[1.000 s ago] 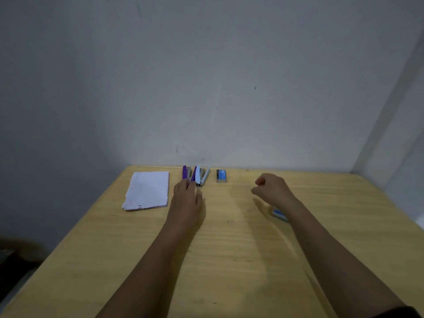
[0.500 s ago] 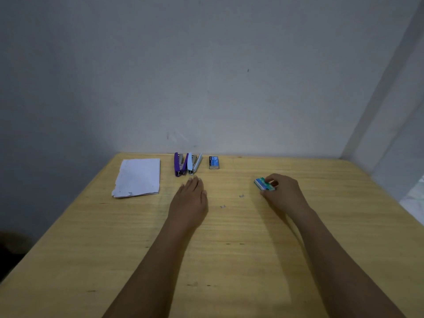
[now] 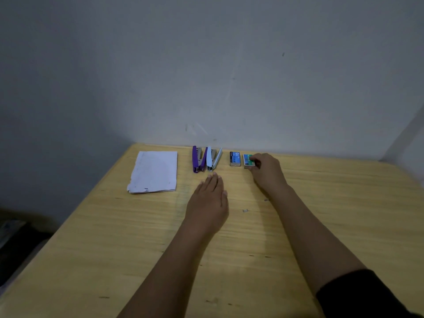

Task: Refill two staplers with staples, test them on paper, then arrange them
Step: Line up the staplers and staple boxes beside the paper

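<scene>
A purple stapler (image 3: 198, 159) and a white stapler (image 3: 213, 159) lie side by side near the table's far edge, both hinged open in a V. To their right stands a dark blue staple box (image 3: 235, 159). Right beside it sits a green-blue staple box (image 3: 248, 161), with my right hand (image 3: 267, 172) holding it against the table. My left hand (image 3: 210, 199) rests flat on the wood just in front of the staplers, fingers together, touching nothing else. A stack of white paper (image 3: 154, 171) lies left of the staplers.
The wooden table (image 3: 229, 260) stands against a grey wall. A few loose staples (image 3: 245, 210) lie on the wood between my hands. Beyond the table's left edge the floor (image 3: 18, 244) is dark and cluttered.
My right hand picked up the green-blue staple box from the right side and carried it to the far edge, beside the dark blue box. My left hand drew back from the staplers.
</scene>
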### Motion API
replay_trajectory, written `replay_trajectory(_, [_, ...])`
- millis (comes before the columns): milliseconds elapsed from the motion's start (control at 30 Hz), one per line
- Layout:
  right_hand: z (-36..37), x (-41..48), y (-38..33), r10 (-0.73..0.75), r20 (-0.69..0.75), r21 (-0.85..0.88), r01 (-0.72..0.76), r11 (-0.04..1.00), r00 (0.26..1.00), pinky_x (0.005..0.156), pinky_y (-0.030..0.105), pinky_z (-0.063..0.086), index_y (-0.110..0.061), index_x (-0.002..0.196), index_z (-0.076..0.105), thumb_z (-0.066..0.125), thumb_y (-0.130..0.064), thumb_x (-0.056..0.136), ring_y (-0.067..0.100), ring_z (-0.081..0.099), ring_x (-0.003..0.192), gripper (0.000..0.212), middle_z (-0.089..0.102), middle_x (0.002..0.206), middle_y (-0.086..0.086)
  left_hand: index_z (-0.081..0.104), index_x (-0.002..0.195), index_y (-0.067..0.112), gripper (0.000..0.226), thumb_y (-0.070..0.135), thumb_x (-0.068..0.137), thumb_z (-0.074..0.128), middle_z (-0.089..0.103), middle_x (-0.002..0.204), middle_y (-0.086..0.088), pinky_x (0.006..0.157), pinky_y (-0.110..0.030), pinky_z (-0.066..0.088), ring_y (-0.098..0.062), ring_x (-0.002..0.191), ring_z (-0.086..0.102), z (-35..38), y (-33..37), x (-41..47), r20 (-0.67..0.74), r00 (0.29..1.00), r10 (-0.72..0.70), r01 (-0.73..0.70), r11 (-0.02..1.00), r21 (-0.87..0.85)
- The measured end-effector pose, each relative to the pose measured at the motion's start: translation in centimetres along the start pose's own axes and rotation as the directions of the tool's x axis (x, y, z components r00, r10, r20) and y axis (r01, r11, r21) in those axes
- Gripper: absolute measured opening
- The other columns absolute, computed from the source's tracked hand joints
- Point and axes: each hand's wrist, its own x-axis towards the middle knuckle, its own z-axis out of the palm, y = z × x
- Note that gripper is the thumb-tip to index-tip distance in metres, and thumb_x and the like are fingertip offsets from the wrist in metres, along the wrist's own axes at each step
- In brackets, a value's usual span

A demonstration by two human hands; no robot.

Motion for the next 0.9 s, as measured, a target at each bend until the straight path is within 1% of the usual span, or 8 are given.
replay_trajectory(367, [0.4, 0.6, -0.3, 0.003, -0.003, 0.035, -0.003, 0.999, 1.000, 0.085, 0.025, 0.039, -0.011, 0.121, 0.061, 0.056, -0.006, 0.088, 0.026, 0.054, 0.110, 0.034, 0.060, 0.121, 0.013, 0.007, 0.151, 0.014, 0.053, 0.032, 0.102, 0.017, 0.003, 0.161, -0.001, 0.116, -0.026, 0.000, -0.012, 0.147, 0.001, 0.3, -0.3, 0.1, -0.018, 1.000, 0.007, -0.007, 1.000, -0.025])
replay_trajectory(433, [0.3, 0.3, -0.4, 0.012, -0.003, 0.088, -0.012, 0.996, 1.000, 0.086, 0.022, 0.038, -0.011, 0.122, 0.060, 0.059, -0.008, 0.087, 0.024, 0.055, 0.111, 0.036, 0.061, 0.122, 0.012, 0.008, 0.151, 0.014, 0.053, 0.032, 0.102, 0.017, 0.004, 0.161, -0.001, 0.117, -0.026, 0.000, -0.012, 0.147, 0.002, 0.3, -0.3, 0.1, -0.020, 1.000, 0.008, -0.008, 1.000, -0.028])
replay_trajectory(533, [-0.3, -1.1, -0.3, 0.049, 0.016, 0.200, -0.051, 0.978, 0.999, 0.092, 0.021, 0.037, -0.011, 0.128, 0.055, 0.060, -0.008, 0.086, 0.020, 0.054, 0.117, 0.042, 0.057, 0.128, 0.009, 0.009, 0.151, 0.014, 0.053, 0.032, 0.102, 0.018, 0.005, 0.160, -0.001, 0.117, -0.027, 0.002, -0.012, 0.147, 0.003, 0.1, -0.3, 0.1, -0.015, 1.000, 0.009, -0.009, 1.000, -0.028])
replay_trajectory(600, [-1.2, -2.5, 0.1, 0.060, 0.014, 0.223, -0.061, 0.973, 0.998, 0.093, 0.022, 0.037, -0.013, 0.129, 0.054, 0.057, -0.011, 0.089, 0.017, 0.053, 0.117, 0.040, 0.057, 0.130, 0.007, 0.010, 0.151, 0.013, 0.053, 0.031, 0.102, 0.019, 0.007, 0.160, -0.002, 0.118, -0.027, 0.003, -0.013, 0.147, 0.004, 0.0, -0.3, 0.0, -0.015, 1.000, 0.016, -0.016, 0.999, -0.035])
replay_trajectory(733, [-3.1, -6.3, 1.1, 0.054, -0.015, 0.264, -0.048, 0.963, 0.998, 0.095, 0.022, 0.037, -0.013, 0.126, 0.057, 0.051, -0.018, 0.094, 0.016, 0.053, 0.115, 0.033, 0.059, 0.128, 0.006, 0.012, 0.151, 0.012, 0.053, 0.030, 0.102, 0.020, 0.008, 0.160, -0.003, 0.118, -0.028, 0.004, -0.013, 0.147, 0.005, -0.2, -0.4, -0.1, -0.010, 1.000, 0.019, -0.019, 0.999, -0.050])
replay_trajectory(800, [-3.8, -8.4, 1.2, 0.047, 0.009, 0.266, -0.047, 0.963, 0.999, 0.096, 0.021, 0.036, -0.015, 0.126, 0.057, 0.050, -0.023, 0.094, 0.014, 0.053, 0.117, 0.034, 0.059, 0.130, 0.004, 0.012, 0.151, 0.012, 0.053, 0.030, 0.102, 0.020, 0.009, 0.160, -0.003, 0.118, -0.029, 0.006, -0.014, 0.147, 0.006, -0.2, -0.3, -0.2, -0.003, 1.000, 0.019, -0.019, 0.998, -0.057])
replay_trajectory(900, [-4.1, -11.3, 0.2, -0.004, 0.085, 0.176, -0.011, 0.984, 0.996, 0.096, 0.020, 0.035, -0.020, 0.130, 0.054, 0.051, -0.034, 0.093, 0.012, 0.050, 0.121, 0.039, 0.055, 0.135, 0.000, 0.013, 0.151, 0.012, 0.052, 0.030, 0.102, 0.021, 0.010, 0.160, -0.002, 0.118, -0.029, 0.006, -0.014, 0.147, 0.006, -0.3, -0.3, -0.4, -0.002, 1.000, 0.016, -0.016, 0.998, -0.061])
